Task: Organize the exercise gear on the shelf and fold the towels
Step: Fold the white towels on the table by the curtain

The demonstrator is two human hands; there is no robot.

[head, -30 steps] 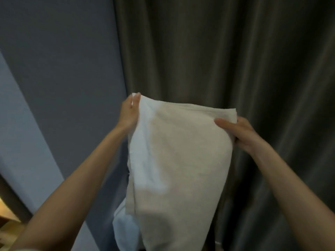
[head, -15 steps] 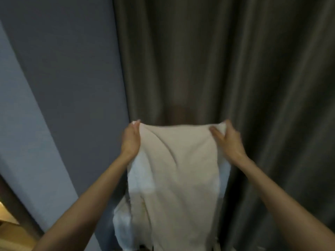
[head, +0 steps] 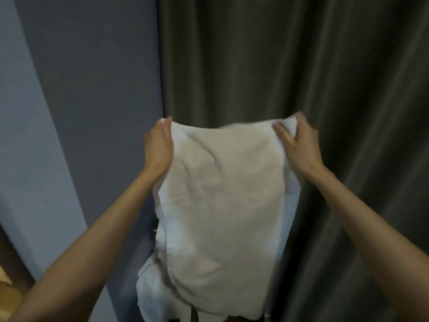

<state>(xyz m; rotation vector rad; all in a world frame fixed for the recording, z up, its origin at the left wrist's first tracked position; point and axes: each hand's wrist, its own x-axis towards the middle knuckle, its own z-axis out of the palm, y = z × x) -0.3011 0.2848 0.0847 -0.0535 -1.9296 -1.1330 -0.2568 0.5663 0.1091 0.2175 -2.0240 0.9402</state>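
A white towel (head: 220, 201) hangs in the air in front of me, doubled over so that a second layer shows along its left and lower edges. My left hand (head: 159, 147) grips its upper left corner. My right hand (head: 299, 145) grips its upper right corner, fingers pinched over the top edge. The towel's top edge runs almost level between the two hands and its lower end drops out of view at the bottom. No shelf or exercise gear is in sight.
A dark grey-brown curtain (head: 301, 66) fills the right and centre behind the towel. A blue-grey wall (head: 81, 89) stands to the left. A bit of wooden surface (head: 9, 296) shows at the bottom left corner.
Both hands lowered the towel from a higher hold, and the right hand shifted inward then out again. The top edge went from slanted to nearly level.
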